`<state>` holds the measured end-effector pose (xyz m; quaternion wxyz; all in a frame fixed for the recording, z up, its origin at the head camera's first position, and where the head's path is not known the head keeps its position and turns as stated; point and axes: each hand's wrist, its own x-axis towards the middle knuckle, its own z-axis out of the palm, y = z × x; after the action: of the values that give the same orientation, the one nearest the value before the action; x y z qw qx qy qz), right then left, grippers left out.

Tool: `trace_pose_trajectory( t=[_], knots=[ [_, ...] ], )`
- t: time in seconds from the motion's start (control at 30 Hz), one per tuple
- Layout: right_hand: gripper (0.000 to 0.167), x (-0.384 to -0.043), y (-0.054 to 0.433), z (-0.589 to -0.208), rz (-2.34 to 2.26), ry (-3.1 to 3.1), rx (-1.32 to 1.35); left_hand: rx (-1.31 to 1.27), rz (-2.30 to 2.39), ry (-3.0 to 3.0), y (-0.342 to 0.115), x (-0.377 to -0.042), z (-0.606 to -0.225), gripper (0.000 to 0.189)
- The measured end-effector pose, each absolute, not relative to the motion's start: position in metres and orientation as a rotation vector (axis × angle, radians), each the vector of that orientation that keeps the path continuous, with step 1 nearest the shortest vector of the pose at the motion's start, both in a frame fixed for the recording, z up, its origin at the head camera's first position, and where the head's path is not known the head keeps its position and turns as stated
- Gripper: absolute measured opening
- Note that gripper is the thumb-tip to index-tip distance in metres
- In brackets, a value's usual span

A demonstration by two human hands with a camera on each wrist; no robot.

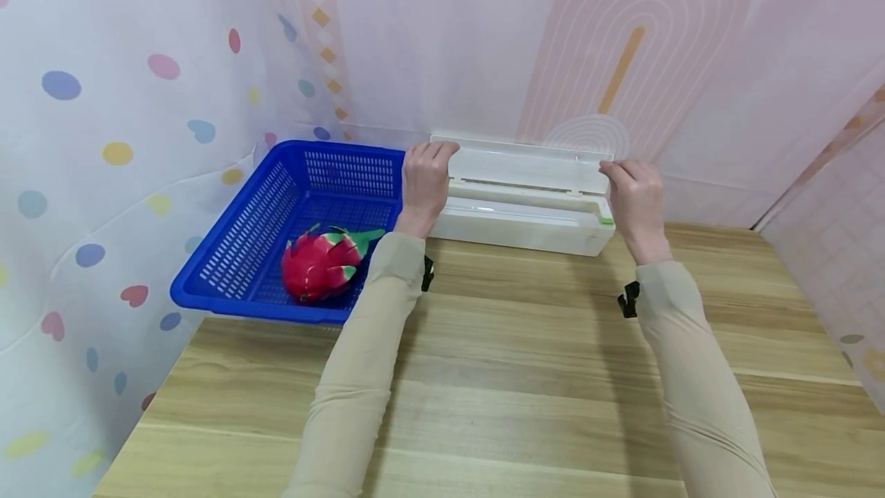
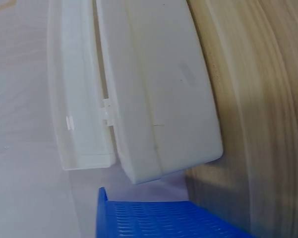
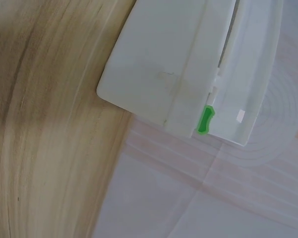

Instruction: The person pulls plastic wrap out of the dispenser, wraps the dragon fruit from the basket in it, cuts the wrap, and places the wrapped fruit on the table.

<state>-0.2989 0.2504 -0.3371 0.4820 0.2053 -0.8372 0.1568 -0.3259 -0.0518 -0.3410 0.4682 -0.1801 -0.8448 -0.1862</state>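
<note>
Here, the left hand (image 1: 425,181) and the right hand (image 1: 636,202) are stretched forward, well apart, fingers curled; whether they pinch anything I cannot tell. The box (image 1: 512,233) lies on the table (image 1: 518,336), between the hands in the head view, its lid (image 1: 525,164) raised.

Passage over the tabletop (image 1: 518,360) runs between the sleeves (image 1: 369,344), stopped by the white box (image 1: 518,235).

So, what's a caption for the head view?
Left hand and right hand near an open white box; dragon fruit in blue basket.
</note>
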Motion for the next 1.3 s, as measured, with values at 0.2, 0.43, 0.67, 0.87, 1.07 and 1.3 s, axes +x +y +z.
trace_pose_trajectory(
  t=[0.2, 0.43, 0.67, 0.87, 1.07, 1.3],
  knots=[
    [0.015, -0.297, 0.25, -0.33, 0.367, -2.025, 0.494, -0.419, -0.448, -2.08, -0.052, -0.326, -0.333, 0.02],
    [0.016, -0.295, 0.251, -0.323, 0.375, -2.009, 0.457, -0.409, -0.43, -2.062, -0.052, -0.326, -0.327, 0.017],
    [0.013, -0.292, 0.249, -0.315, 0.369, -1.978, 0.438, -0.406, -0.431, -2.03, -0.052, -0.324, -0.321, 0.018],
    [0.017, -0.29, 0.247, -0.309, 0.386, -1.963, 0.424, -0.403, -0.438, -2.049, -0.053, -0.323, -0.315, 0.019],
    [0.019, -0.29, 0.247, -0.305, 0.41, -1.944, 0.425, -0.412, -0.445, -2.034, -0.053, -0.322, -0.309, 0.022],
    [0.019, -0.293, 0.249, -0.301, 0.396, -1.919, 0.436, -0.434, -0.438, -1.987, -0.054, -0.322, -0.304, 0.021]
  ],
)
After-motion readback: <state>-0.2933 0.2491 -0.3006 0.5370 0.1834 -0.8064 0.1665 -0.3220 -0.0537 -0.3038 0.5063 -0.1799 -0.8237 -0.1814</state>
